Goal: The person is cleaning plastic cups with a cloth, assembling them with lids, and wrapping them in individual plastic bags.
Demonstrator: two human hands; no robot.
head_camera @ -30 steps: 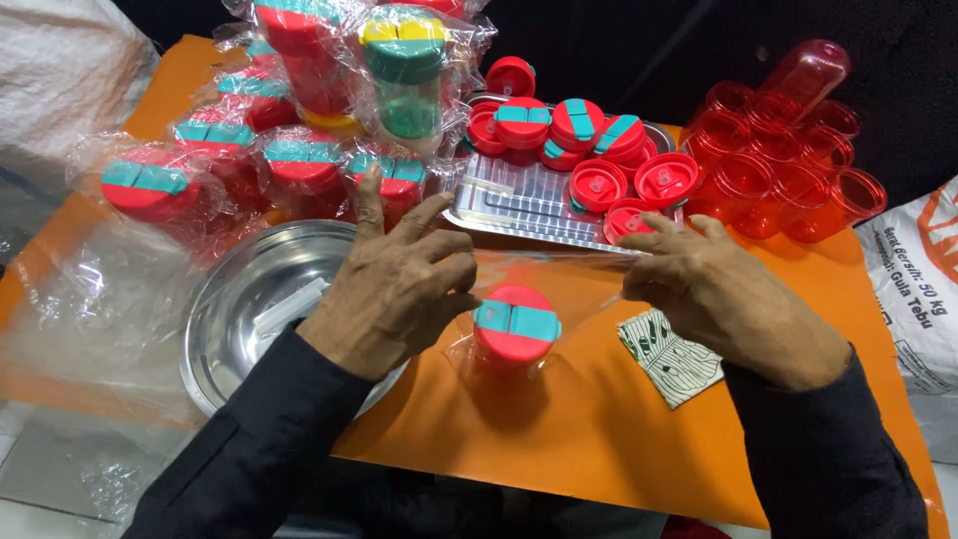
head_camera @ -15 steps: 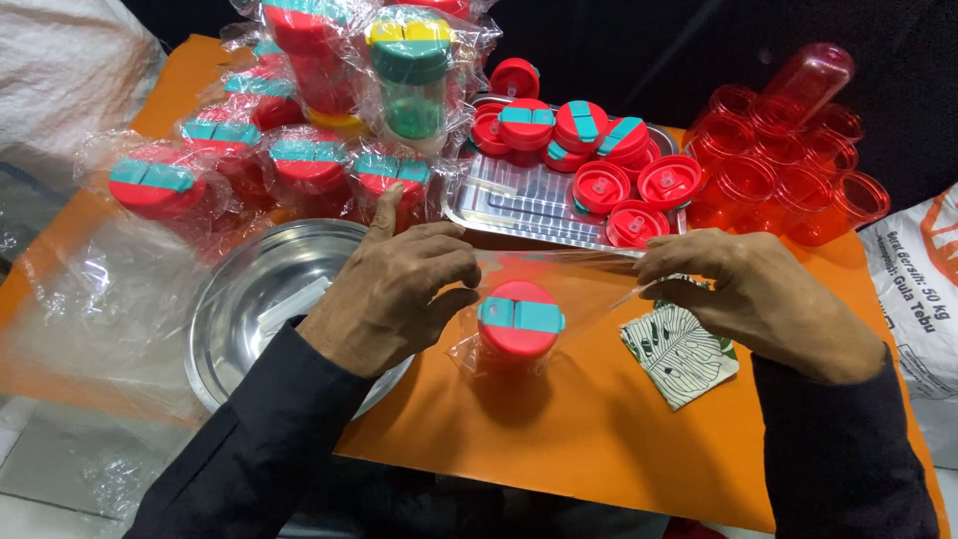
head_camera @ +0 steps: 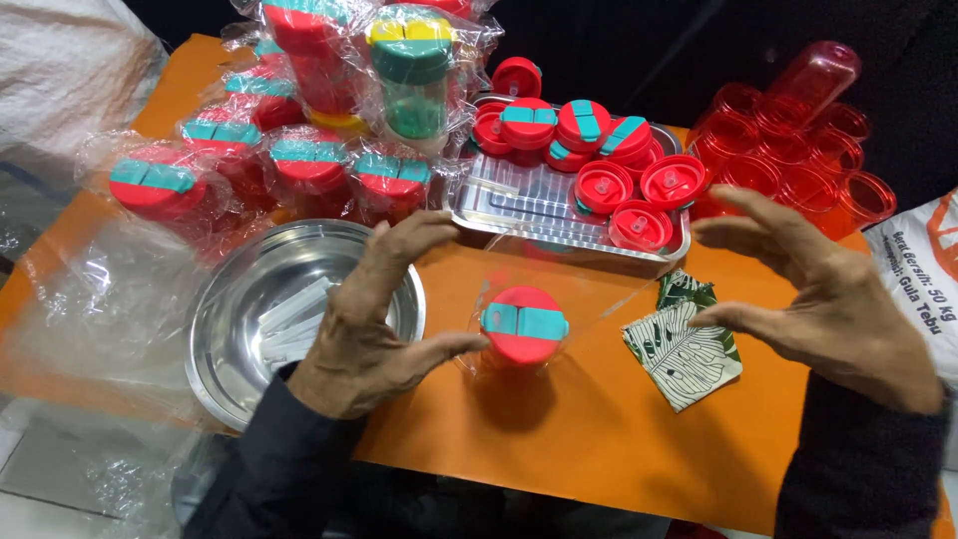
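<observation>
A small red jar with a teal flap lid [head_camera: 524, 325] stands on the orange table top [head_camera: 599, 439], inside a loose clear plastic bag [head_camera: 609, 294]. My left hand [head_camera: 374, 319] is just left of it, fingers spread, with the thumb tip touching the bag beside the jar. To the right, my right hand [head_camera: 823, 294] hovers with fingers spread and curved, holding nothing and apart from the bag. A leaf-patterned packet [head_camera: 684, 349] lies between the jar and that hand.
A round steel bowl [head_camera: 239, 299] with white strips sits under my left wrist. Behind are a steel tray [head_camera: 519, 205] of red lids, several bagged jars [head_camera: 309, 170], and stacked clear red cups [head_camera: 798, 150]. Loose plastic sheets [head_camera: 90, 289] lie left, a white sack [head_camera: 923, 269] right.
Both hands held the bag's top edge stretched above the jar. They have since let go and drawn apart, the right hand swinging well out to the right.
</observation>
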